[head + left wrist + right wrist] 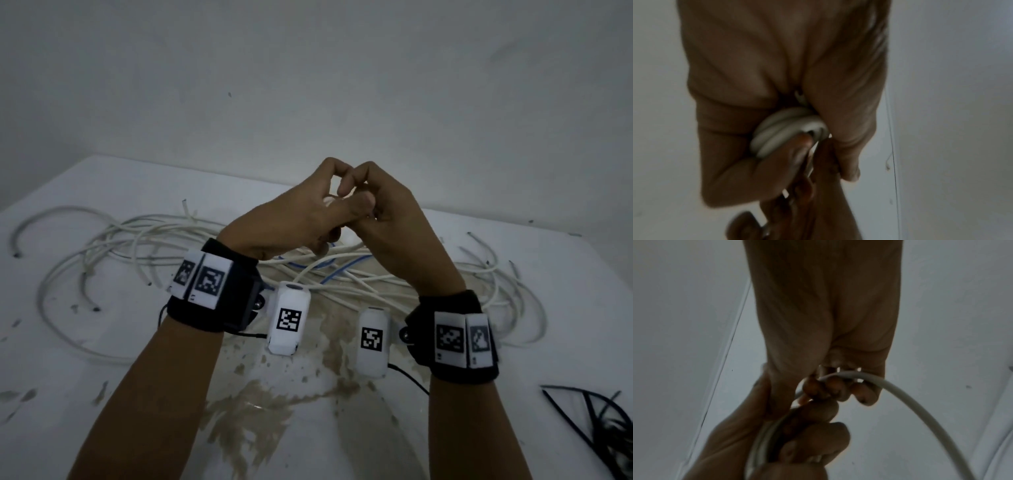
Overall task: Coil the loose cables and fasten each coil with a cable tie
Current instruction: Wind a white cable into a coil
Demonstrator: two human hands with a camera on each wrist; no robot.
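On the left of the white counter [102, 428] lies the tangle of loose white round cables [113, 240], not yet coiled. Our left hand [291, 219] curls round a small coil of white cable [785, 131], raised off the counter so the turns stay stacked. Our right hand [387, 219] pinches the free white strand [900, 395] against it, probably to lay one more turn. The black plastic cable ties [592, 421] wait at the right, within reach for fastening.
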